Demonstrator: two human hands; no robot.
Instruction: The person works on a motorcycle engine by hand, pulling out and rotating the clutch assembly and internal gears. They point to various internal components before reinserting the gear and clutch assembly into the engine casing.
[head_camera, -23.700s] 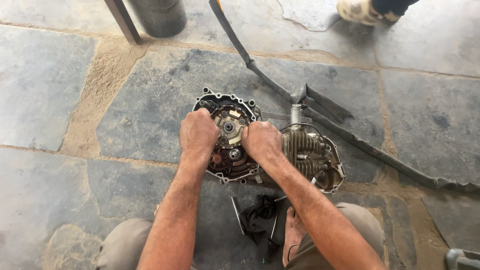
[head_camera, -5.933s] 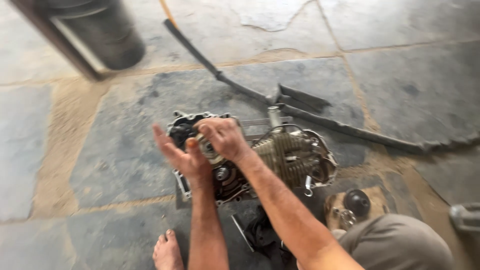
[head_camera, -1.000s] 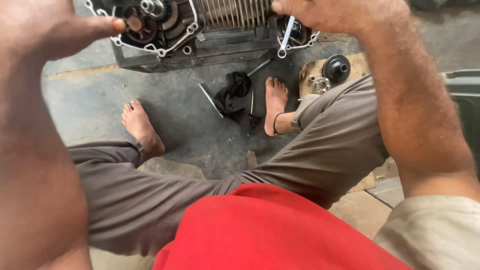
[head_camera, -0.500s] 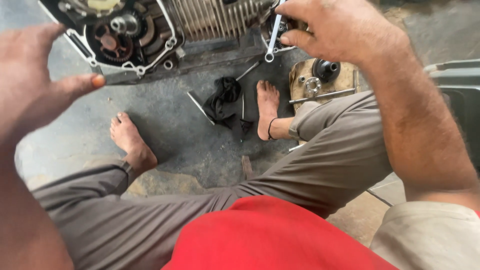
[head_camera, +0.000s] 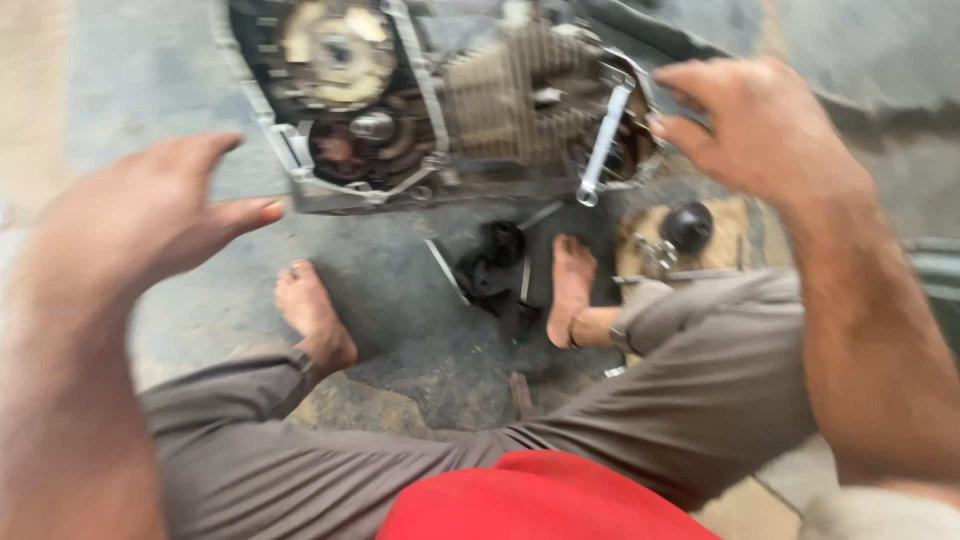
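Closest to me I see a red shirt (head_camera: 545, 500) and brown trousers (head_camera: 560, 440), with my knees bent. Past them, my two bare feet rest on the stone floor (head_camera: 150, 90): the left foot (head_camera: 315, 320) and the right foot (head_camera: 570, 290). Between the feet lies a black rag (head_camera: 495, 265) with thin metal tools beside it. Near the right foot, small parts and a black round knob (head_camera: 688, 225) sit on a tan board.

My left hand (head_camera: 150, 215) hangs in the air with its fingers spread apart, holding nothing. My right hand (head_camera: 760, 125) is up too, fingers apart, just beside a silver wrench (head_camera: 605, 135). I cannot tell if it touches the wrench.

Farthest away, the engine (head_camera: 440, 100) lies on the floor, its open side showing gears, and the wrench sits against its finned part.
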